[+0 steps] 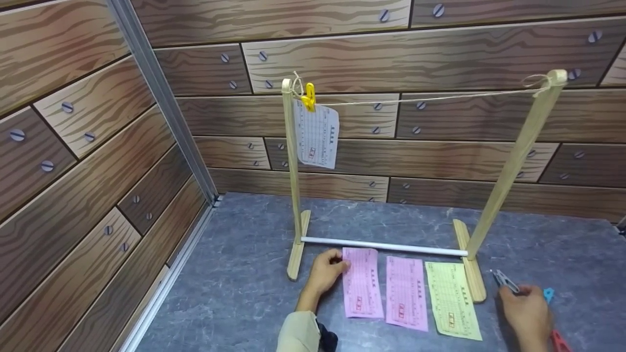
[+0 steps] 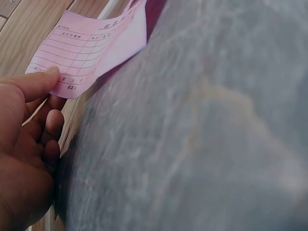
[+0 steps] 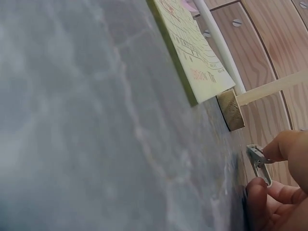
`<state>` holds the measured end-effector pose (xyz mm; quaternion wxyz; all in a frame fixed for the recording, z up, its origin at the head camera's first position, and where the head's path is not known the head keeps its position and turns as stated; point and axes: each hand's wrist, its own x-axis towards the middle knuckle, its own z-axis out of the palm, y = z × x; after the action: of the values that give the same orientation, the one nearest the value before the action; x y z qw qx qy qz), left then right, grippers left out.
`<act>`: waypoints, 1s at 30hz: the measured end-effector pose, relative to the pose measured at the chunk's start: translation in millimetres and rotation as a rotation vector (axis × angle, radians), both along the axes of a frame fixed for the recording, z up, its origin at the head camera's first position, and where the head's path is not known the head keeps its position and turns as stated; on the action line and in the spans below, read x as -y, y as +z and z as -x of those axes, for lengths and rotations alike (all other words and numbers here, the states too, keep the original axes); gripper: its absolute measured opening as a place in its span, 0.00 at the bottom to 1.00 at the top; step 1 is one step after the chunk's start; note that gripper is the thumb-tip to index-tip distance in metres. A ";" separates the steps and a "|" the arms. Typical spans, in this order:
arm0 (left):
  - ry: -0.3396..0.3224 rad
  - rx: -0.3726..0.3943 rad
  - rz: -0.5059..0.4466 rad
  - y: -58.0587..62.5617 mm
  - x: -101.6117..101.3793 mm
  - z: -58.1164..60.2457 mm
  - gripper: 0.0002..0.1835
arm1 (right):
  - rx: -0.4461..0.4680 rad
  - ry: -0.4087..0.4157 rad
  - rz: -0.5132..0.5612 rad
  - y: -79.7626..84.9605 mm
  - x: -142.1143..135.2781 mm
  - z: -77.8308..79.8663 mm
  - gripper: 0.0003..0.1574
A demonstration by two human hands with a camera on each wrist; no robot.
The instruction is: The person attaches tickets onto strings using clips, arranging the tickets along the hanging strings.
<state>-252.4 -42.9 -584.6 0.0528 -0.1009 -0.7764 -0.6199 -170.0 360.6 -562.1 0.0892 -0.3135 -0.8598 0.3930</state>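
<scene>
My left hand (image 1: 324,274) pinches the left edge of a pink receipt slip (image 1: 362,283) between thumb and fingers; in the left wrist view that slip (image 2: 79,53) bends up off the table. My right hand (image 1: 528,313) holds a grey clothespin (image 1: 505,280) by its fingertips, also plain as a clothespin (image 3: 260,166) in the right wrist view. A second pink slip (image 1: 406,293) and a yellow slip (image 1: 454,300) lie to the right of the first. On the string (image 1: 430,98) of a wooden frame (image 1: 513,171), a yellow clothespin (image 1: 309,98) clips a white slip (image 1: 318,137).
A blue clothespin (image 1: 548,295) and a red clothespin (image 1: 560,341) lie by my right hand, partly hidden. The frame's white bottom bar (image 1: 381,245) runs just behind the slips. Wood-patterned walls (image 1: 342,63) stand behind and to the left of the grey table (image 1: 234,274).
</scene>
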 end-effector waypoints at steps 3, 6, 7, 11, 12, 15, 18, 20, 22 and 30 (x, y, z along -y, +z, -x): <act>0.007 -0.003 -0.011 0.1 -0.5 0.0 0.05 | -0.023 -0.003 0.000 0.0 -0.9 -1.7 0.32; 0.018 -0.007 -0.004 2.5 -1.4 -0.8 0.04 | -0.043 0.003 0.010 -0.5 -1.8 -3.6 0.33; 0.021 -0.007 -0.004 4.6 -1.8 -1.7 0.04 | -0.041 0.007 0.018 -0.7 -2.1 -4.3 0.33; 0.017 -0.020 -0.038 22.2 -1.5 -11.5 0.03 | -0.029 0.017 0.049 -0.5 -1.8 -6.6 0.37; 0.015 -0.020 -0.048 27.1 -1.1 -14.1 0.04 | -0.030 0.018 0.060 -0.4 -1.8 -6.8 0.37; 0.009 -0.020 -0.070 37.0 0.2 -20.3 0.04 | -0.041 0.011 0.107 -0.3 -2.4 -6.7 0.38; 0.013 -0.026 -0.084 36.5 0.2 -20.5 0.03 | -0.074 -0.004 0.172 -0.7 -4.0 -5.9 0.38; 0.013 -0.032 -0.091 29.2 0.9 -17.0 0.02 | -0.098 -0.017 0.238 -1.7 -5.4 -5.8 0.38; 0.016 -0.034 -0.096 27.7 1.3 -16.6 0.02 | -0.123 -0.034 0.306 -2.4 -6.1 -6.6 0.39; 0.008 -0.035 -0.115 32.6 1.5 -19.4 0.03 | -0.285 -0.135 0.557 2.4 -5.8 -15.0 0.42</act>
<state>-233.0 -44.4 -552.0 0.0744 -0.1054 -0.7389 -0.6614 -155.0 366.5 -559.7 0.1455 -0.3240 -0.6754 0.6463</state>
